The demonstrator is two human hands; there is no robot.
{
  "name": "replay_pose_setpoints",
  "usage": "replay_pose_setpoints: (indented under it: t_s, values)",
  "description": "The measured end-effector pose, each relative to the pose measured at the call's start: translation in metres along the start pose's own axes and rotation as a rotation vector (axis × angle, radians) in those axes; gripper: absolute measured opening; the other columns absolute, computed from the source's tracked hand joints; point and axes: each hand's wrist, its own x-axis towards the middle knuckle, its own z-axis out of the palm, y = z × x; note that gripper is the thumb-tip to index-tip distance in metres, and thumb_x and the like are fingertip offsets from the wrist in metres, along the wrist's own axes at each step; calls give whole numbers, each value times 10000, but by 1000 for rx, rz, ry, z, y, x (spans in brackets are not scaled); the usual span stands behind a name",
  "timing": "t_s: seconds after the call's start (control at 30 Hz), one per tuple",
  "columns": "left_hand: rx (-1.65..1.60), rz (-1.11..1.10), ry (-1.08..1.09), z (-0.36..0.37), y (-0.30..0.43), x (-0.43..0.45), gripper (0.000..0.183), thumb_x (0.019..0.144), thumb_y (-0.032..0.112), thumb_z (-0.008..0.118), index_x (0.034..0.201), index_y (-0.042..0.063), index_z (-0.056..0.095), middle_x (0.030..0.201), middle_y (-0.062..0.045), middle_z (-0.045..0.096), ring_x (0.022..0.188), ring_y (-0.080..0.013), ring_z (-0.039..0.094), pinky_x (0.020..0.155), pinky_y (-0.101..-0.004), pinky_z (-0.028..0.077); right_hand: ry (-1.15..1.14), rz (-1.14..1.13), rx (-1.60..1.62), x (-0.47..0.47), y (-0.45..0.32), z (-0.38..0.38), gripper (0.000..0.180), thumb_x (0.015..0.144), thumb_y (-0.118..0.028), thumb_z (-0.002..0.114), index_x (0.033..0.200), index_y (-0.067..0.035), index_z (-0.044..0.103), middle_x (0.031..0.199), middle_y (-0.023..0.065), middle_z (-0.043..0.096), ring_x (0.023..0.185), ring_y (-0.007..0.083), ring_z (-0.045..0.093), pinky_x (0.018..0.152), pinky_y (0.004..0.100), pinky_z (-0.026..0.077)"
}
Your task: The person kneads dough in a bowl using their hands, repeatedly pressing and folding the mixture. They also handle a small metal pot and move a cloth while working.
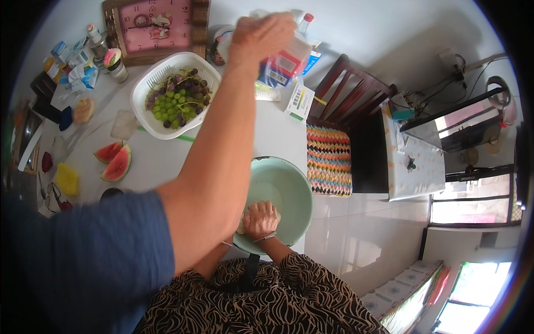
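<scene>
Inside a pale green enamel basin (292, 196) with a chipped dark rim, my right hand (260, 219) presses on a lump of pale dough (240, 226), its fingers curled over it. A bracelet circles that wrist. Of my left side only the forearm (212, 259) and a bangle show; the hand itself is hidden behind another person's arm (217, 137). That arm, in a blue sleeve, reaches in from the left across the table. The other person's hand (263, 37) is at a clear plastic bag (288, 62) with red and blue packaging, above the table's far edge.
Grapes (177, 100) fill a white plastic colander (139, 89). Watermelon slices (117, 163) lie left on the white table (275, 133). Behind stands a pink-faced clock (154, 29). A medicine box (299, 101) sits near the right edge, beside a wooden chair (354, 89) with a woven cushion (329, 160).
</scene>
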Motion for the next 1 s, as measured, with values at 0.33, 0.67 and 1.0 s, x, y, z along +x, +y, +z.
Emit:
replay_pose_setpoints:
  t_s: [0.33,0.67,1.0]
  values:
    - [-228,-562,-160,-19,5,10,184,786,45,566,922,-45,480,723,-241,573,691,-411,584,602,-439,447,-152,-21,35,36,-3,22,157,707,-218,588,739,-74,534,780,112,549,797,310,526,670,449,418]
    - [-302,-578,-145,-21,8,12,191,810,61,545,946,-54,477,711,-233,568,660,-397,580,588,-431,441,-247,36,28,60,-2,34,187,738,-254,588,777,-75,550,816,113,571,870,296,540,734,445,432]
    - [-331,-636,-179,-24,8,13,199,804,46,546,961,-61,484,714,-178,581,626,-258,575,598,-373,457,-220,117,44,74,-1,45,155,770,-231,568,761,-77,550,783,118,592,816,306,561,739,439,441]
